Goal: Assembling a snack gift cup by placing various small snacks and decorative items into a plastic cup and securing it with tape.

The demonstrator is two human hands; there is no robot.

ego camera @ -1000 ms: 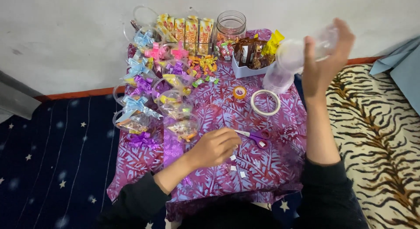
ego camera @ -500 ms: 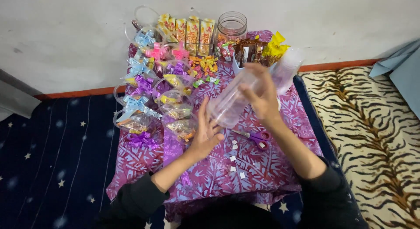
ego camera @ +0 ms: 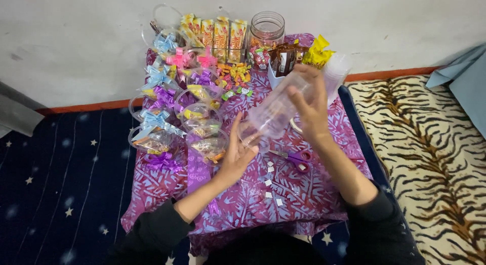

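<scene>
My right hand (ego camera: 311, 100) grips a stack of clear plastic cups (ego camera: 276, 110), held tilted above the middle of a purple patterned cloth (ego camera: 304, 194). My left hand (ego camera: 238, 151) touches the stack's lower end with its fingers spread. Purple-handled scissors (ego camera: 293, 157) lie on the cloth just right of my left hand, with small white paper bits (ego camera: 271, 186) scattered below them.
Several clear filled cups topped with ribbon bows (ego camera: 167, 118) stand at the left. Snack packets (ego camera: 217, 34), a glass jar (ego camera: 267, 29), loose sweets (ego camera: 234, 75) and a white box of brown packets (ego camera: 284, 60) line the back. A tiger-print mat (ego camera: 435, 158) lies to the right.
My right hand brought the cup stack down from the upper right to the middle of the cloth. My left hand left the cloth and rose to meet the stack's lower end.
</scene>
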